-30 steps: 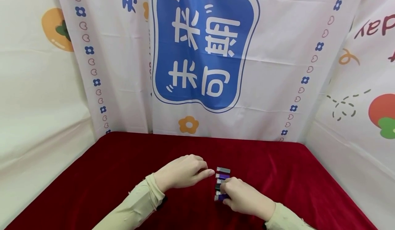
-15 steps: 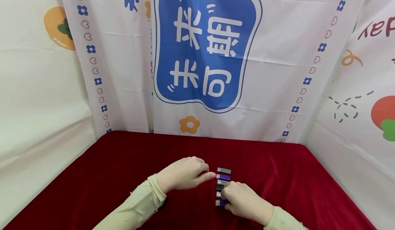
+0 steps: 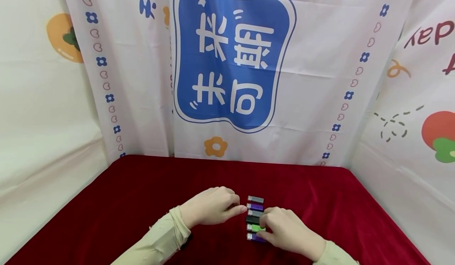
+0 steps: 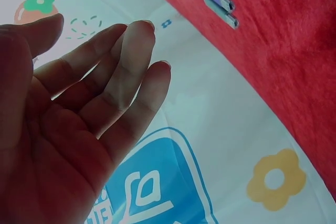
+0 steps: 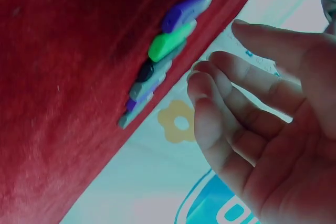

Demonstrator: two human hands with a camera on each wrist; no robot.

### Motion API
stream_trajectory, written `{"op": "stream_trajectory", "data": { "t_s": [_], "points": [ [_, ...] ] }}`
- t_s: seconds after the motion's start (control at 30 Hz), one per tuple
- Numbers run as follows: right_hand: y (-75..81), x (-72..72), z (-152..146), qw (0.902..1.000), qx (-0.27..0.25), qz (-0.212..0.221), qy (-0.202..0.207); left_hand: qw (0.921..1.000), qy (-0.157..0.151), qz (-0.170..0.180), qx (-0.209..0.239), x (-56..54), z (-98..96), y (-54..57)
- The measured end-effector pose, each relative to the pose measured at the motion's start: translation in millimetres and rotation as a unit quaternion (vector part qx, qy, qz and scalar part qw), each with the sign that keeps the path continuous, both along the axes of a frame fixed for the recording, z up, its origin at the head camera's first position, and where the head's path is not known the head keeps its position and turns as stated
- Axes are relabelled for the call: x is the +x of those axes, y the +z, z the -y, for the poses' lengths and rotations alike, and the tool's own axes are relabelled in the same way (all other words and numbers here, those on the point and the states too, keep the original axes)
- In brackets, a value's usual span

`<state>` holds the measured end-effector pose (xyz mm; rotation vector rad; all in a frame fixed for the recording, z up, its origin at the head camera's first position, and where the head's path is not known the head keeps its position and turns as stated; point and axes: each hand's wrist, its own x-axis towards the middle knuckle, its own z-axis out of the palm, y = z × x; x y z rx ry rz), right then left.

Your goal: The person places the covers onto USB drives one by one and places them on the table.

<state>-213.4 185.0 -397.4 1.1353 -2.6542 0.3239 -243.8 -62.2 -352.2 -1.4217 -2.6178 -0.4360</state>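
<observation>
Several USB flash drives lie side by side in a column on the red cloth, their metal plugs facing left in the head view. From the back come a grey one point(image 3: 258, 200), a purple one point(image 3: 256, 207), another grey one point(image 3: 254, 213), a black one point(image 3: 252, 220), a green one point(image 3: 254, 228) and a second purple one point(image 3: 252, 237) in front. My right hand point(image 3: 289, 229) hovers over the right ends of the front ones; its fingers are loosely bent and hold nothing in the right wrist view. My left hand point(image 3: 215, 206), holding nothing, hangs left of the column, fingers relaxed.
Red velvet cloth point(image 3: 149, 186) covers the table. A white printed curtain point(image 3: 313, 99) rises behind it, and white fabric walls point(image 3: 46, 138) stand on both sides.
My right hand has shifted slightly right and drawn off the front flash drives, so the green one now shows. The left hand stays nearly still. The head view has tilted slightly.
</observation>
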Motion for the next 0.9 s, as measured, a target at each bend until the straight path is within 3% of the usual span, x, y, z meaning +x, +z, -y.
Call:
{"op": "stream_trajectory", "data": {
  "t_s": [0.17,0.33,0.53,0.7,0.9],
  "points": [
    [6.1,1.2,-7.0,0.9993,-0.03,-0.003,-0.023,1.0,-0.003,-0.006,-0.007,1.4,-3.8,-4.3],
    [13.7,0.2,-12.8,0.9968,-0.041,-0.037,-0.058,0.9984,0.012,-0.055,-0.011,0.8,-6.6,-9.4],
    [18.5,-0.3,-25.1,0.9883,-0.063,-0.058,-0.126,0.9906,0.048,-0.128,-0.004,-1.8,-0.2,-20.3],
    [19.8,-8.8,-45.3,0.9763,-0.103,-0.075,-0.175,0.9815,0.09,-0.169,0.004,-6.3,10.2,-23.5],
    [19.5,-13.7,-70.1,0.9645,-0.107,-0.087,-0.225,0.9729,0.13,-0.191,0.013,-8.2,20.1,-22.7]
  ]
}}
